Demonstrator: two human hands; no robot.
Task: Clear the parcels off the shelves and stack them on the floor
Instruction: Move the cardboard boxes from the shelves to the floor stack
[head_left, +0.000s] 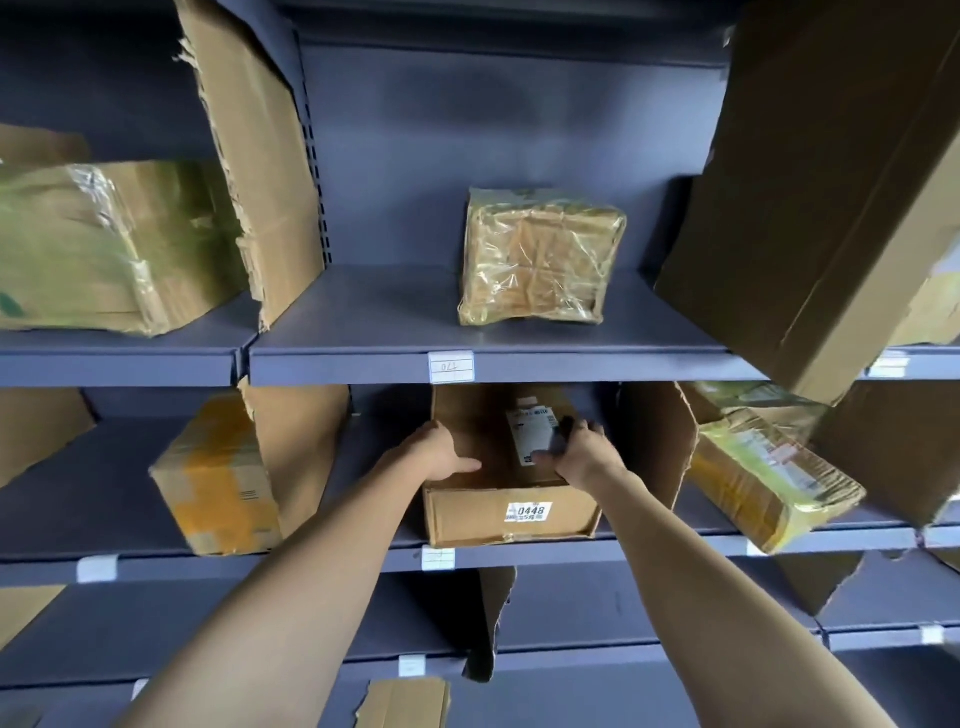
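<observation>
Head view showed both arms reaching into the second shelf from the top of a dark blue shelving unit. The left hand lay on the top left of a brown carton marked 0448, thumb stretched across the lid and the remaining fingers apparently wrapped over the left edge, though these were hidden. The right hand gripped the top right of the same carton, fingers curled over its far edge beside a white shipping label. The carton rested on the shelf with its front face at the shelf lip; it had not been lifted.

Progress appeared partial at best. The floor was not in view, so no stack could be confirmed. Parcels remaining on the shelves included:

- a plastic-wrapped parcel on the shelf above, centre bay;
- a large taped box in the upper left bay;
- a box with yellow tape left of the carton, same shelf;
- a taped parcel to the right, tilted and overhanging the shelf lip.

Loose cardboard dividers stood between bays. The lower shelf in the centre bay held no visible parcel, which suggested some clearing was complete there. Judged step in hand: draw the 0448 carton forward and off the shelf. At least four further parcels were left to remove afterwards.
</observation>
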